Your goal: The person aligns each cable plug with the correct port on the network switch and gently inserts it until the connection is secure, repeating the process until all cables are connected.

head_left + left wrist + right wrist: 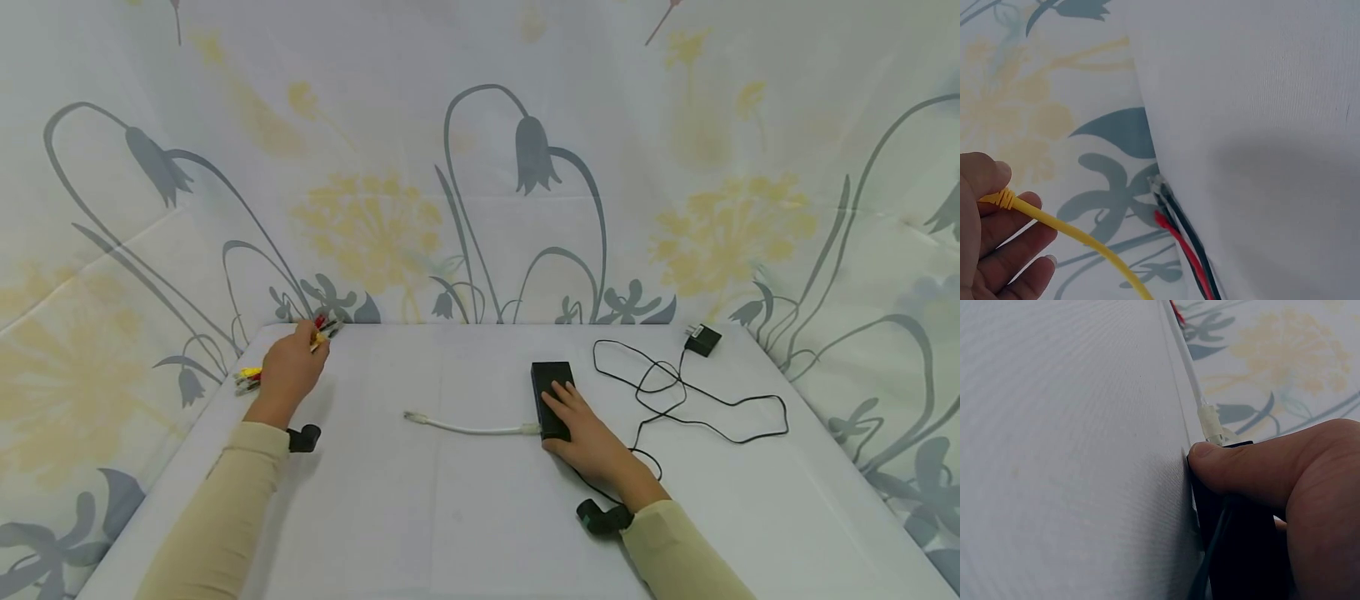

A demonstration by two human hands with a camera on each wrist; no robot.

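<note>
At the table's far left corner, my left hand (pixel 287 372) pinches a yellow network cable (pixel 1079 235) just behind its plug, between thumb and fingers. A red cable (pixel 1190 251) and dark cables lie beside it on the table edge, and more cable ends (pixel 248 381) show left of the wrist. My right hand (pixel 588 437) holds a black box (pixel 551 372), like a network switch, on the table, its fingers over the top and its thumb (pixel 1235 464) at the near left corner. A white network cable (pixel 472 431) runs from the box's left side, its other plug lying loose.
A black power adapter (pixel 703 340) lies at the far right of the white table (pixel 360 500). Its thin cord (pixel 738 404) loops across the right side and passes under the right wrist. A flower-print cloth (pixel 487 250) hangs behind the table and at both sides.
</note>
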